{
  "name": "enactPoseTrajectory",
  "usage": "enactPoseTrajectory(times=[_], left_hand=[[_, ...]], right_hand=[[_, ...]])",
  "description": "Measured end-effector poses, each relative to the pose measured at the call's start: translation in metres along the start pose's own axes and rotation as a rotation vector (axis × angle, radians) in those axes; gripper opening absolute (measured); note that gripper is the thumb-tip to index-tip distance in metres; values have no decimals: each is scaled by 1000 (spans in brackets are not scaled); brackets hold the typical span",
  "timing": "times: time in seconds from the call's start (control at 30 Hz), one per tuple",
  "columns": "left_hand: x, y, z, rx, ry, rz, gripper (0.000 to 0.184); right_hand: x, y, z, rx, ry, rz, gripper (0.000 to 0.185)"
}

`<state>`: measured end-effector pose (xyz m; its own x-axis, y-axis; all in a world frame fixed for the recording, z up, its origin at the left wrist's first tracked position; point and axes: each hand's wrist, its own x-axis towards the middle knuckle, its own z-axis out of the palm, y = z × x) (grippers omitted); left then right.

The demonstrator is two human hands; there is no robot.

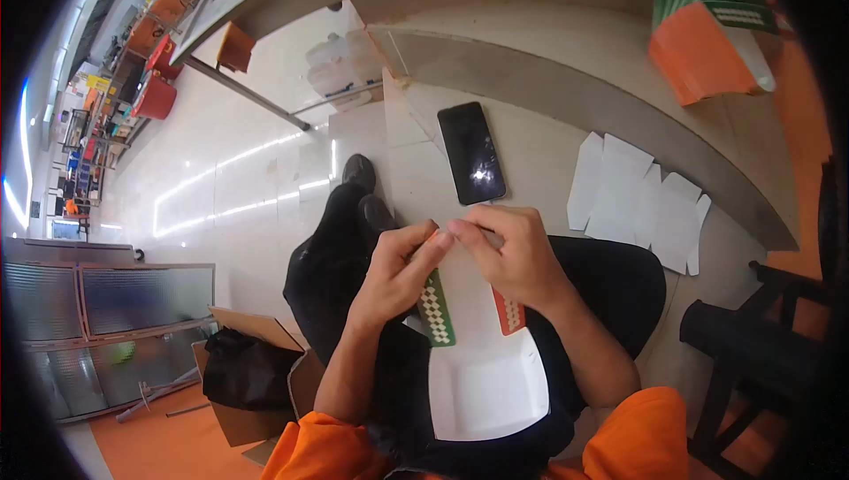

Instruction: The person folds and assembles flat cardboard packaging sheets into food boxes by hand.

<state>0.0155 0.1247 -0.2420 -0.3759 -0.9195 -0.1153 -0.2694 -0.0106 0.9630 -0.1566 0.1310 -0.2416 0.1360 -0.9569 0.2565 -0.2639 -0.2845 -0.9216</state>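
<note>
A partly folded paper carton (pixel 486 392) lies on my lap, its white inside facing up. Its near end forms a shallow tray, and the long white panel runs away from me up to my hands. A green patterned flap (pixel 436 310) stands along its left side and an orange-red patterned flap (pixel 510 315) along its right. My left hand (pixel 402 272) pinches the far end of the carton. Close beside it, my right hand (pixel 511 255) pinches that same end, fingertips almost touching the left ones. The fingers hide the exact fold between them.
Beyond my hands, a black phone (pixel 472 153) lies on the pale surface. Flat white carton blanks (pixel 637 201) rest right of it, near fanned green and orange cartons (pixel 712 47). A cardboard box with a black bag (pixel 252 369) stands lower left, a black chair (pixel 752 339) at right.
</note>
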Motion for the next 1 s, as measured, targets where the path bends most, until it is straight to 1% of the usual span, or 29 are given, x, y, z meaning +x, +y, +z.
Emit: enactPoseTrajectory(times=[0.1, 0.13, 0.23, 0.27, 0.3, 0.37, 0.43, 0.47, 0.53, 0.57, 0.6, 0.67, 0.73, 0.83, 0.87, 0.97, 1.0], left_hand=[[0, 0, -4, 16, -23, 140, 32], [1, 5, -7, 34, -39, 159, 30], [-1, 9, -12, -197, -156, 173, 29], [-1, 6, -17, -250, -231, 199, 28], [-2, 9, -15, -367, -240, 173, 25], [-1, 6, -19, -440, -308, 146, 23], [2, 9, -7, -349, -136, 222, 19], [4, 11, -9, -295, -134, 228, 15], [7, 1, -13, -310, -162, 313, 12], [8, -3, -15, -313, -174, 359, 11], [10, -5, -17, -338, -193, 376, 15], [6, -10, -15, -360, -150, 365, 14], [7, -12, -16, -342, -113, 364, 13], [7, -5, -25, -234, -100, 249, 14], [2, -5, -20, -225, -6, 199, 14], [0, -4, -22, -260, -70, 117, 13], [2, -4, -22, -267, -84, 135, 15]], right_hand=[[-1, -5, 3, -8, -9, -4, 23], [-1, -5, 5, 7, -1, -15, 24], [3, -9, -5, 104, -140, -75, 23], [2, -7, -3, 158, -134, -140, 23], [3, -7, -2, 170, -155, -160, 23], [3, -7, -4, 196, -191, -196, 24], [3, -2, -3, 182, -194, -179, 26], [4, -2, -4, 162, -202, -170, 26], [1, 3, -4, 111, -223, -176, 25], [0, 3, -3, 141, -231, -155, 24], [0, 3, -2, 173, -236, -138, 24], [1, 8, 1, 234, -259, -111, 24], [7, 11, -1, 291, -274, -22, 23], [8, 12, -3, 306, -251, 99, 21], [7, 12, -3, 301, -236, 139, 21], [4, 10, -1, 280, -197, 91, 15], [2, 10, -1, 268, -154, 63, 14]])
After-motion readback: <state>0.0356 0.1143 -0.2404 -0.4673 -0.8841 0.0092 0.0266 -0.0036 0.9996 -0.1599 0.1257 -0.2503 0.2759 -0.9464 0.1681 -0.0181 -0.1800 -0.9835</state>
